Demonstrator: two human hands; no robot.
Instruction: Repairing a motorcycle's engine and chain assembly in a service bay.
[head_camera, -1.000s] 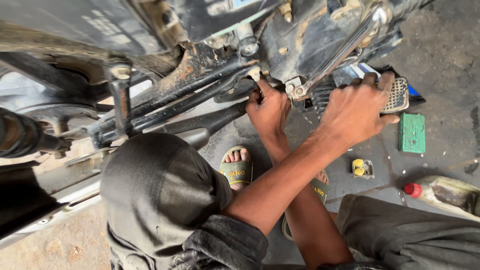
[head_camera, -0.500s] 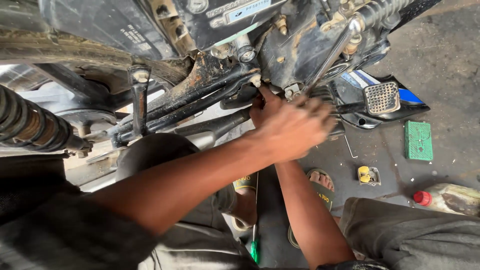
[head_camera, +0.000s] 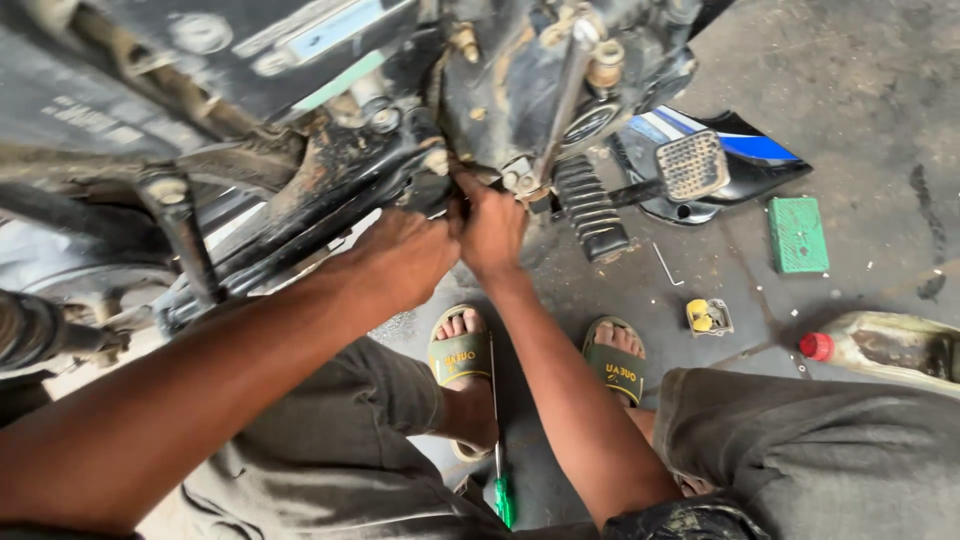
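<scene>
- Both hands up under the motorcycle frame: left hand and right hand pressed together at a fitting beside the ribbed footpeg.
- Fingers curled there; what they grip, I cannot tell.
- Looks like fastener work; the green-handled screwdriver on the floor lies unused.

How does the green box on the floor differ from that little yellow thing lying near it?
The green box is larger, a plain flat rectangle of one colour; the yellow thing is smaller, squarish, with a rounded yellow part in a greyish holder. The box lies farther from the sandalled feet, the yellow thing closer. Both rest on the concrete floor, untouched by either hand.
</scene>
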